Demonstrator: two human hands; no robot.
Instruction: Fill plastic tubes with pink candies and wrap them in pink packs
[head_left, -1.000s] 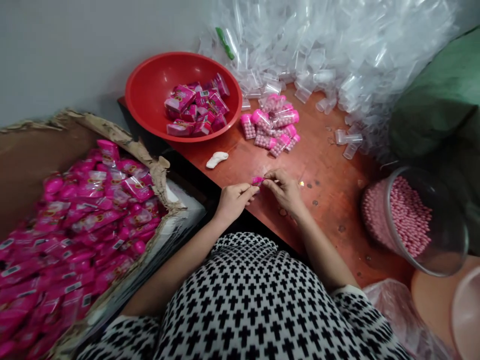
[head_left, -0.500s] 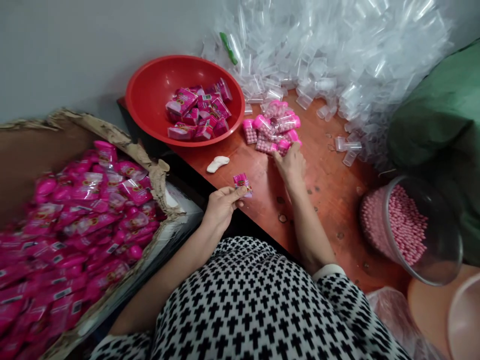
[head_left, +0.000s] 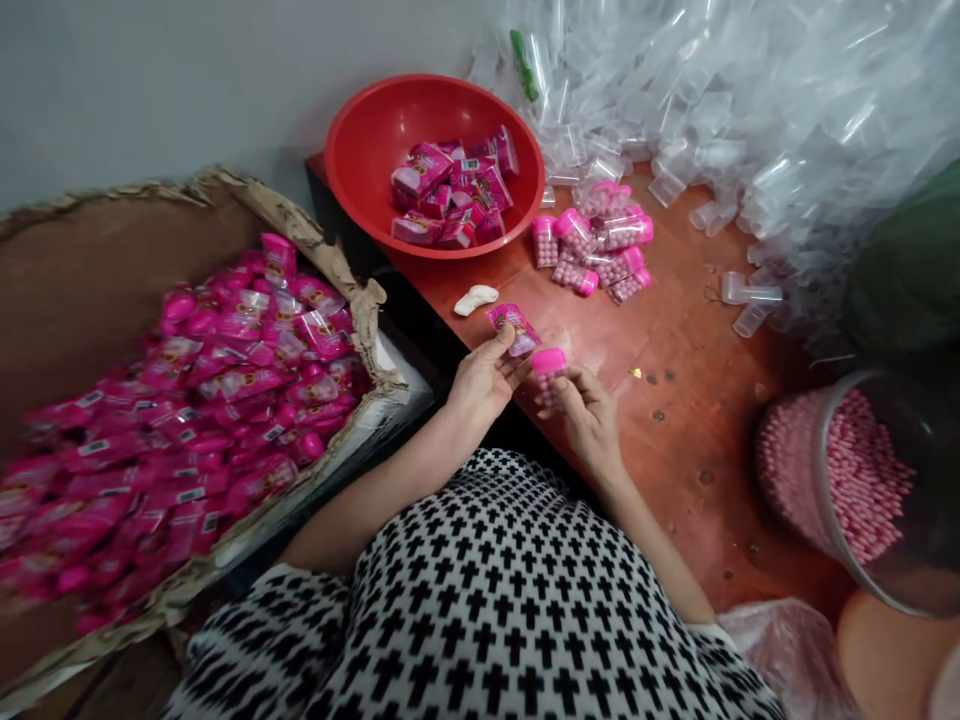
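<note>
Between the thumb and fingers of my left hand (head_left: 484, 385) is a printed pink plastic sleeve (head_left: 514, 328). My right hand (head_left: 592, 415) grips a small clear bottle of pink candy balls (head_left: 549, 375), its bright pink cap pointing up and away from me. The two hands are close together over the table's near edge, with the bottle just right of the sleeve. Beyond them lies a small pile of filled pink-capped bottles (head_left: 600, 240). A white crumpled piece (head_left: 476, 299), its kind unclear, rests left of the sleeve.
A red bowl (head_left: 352, 200) holds several pink printed packs. On the left, a torn cardboard box (head_left: 300, 225) is full of pink wrapped bottles. Empty clear tubes (head_left: 697, 130) are heaped at the back. At right stands a clear tub (head_left: 821, 470) of pink balls.
My right hand has taken a filled bottle from the pile and brought it back beside the sleeve in my left hand. The view has shifted, so surroundings appear farther right.
</note>
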